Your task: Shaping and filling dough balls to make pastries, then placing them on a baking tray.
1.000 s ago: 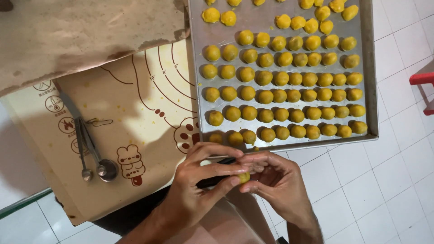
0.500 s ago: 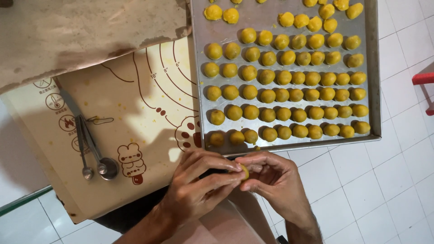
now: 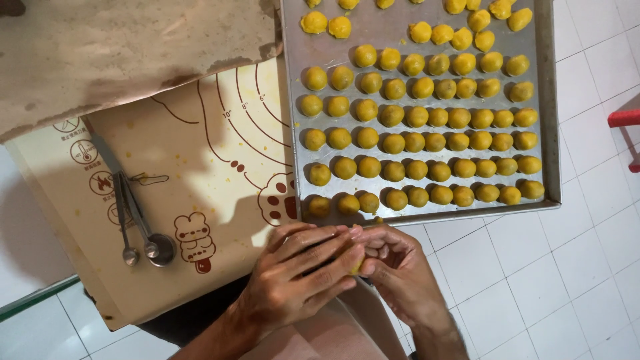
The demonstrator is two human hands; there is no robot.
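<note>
Below you, the white tiled floor point(image 3: 533, 280) carries a beige baking mat point(image 3: 200, 193) printed with curved rings and cartoon figures, and a metal baking tray point(image 3: 551, 133) whose left edge overlaps the mat. A red object point(image 3: 625, 120) stands at the right edge.

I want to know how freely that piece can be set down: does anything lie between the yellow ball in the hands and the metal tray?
Nothing visible does. The left hand and right hand cup the yellow ball just below the tray, with only bare white floor between them.
</note>
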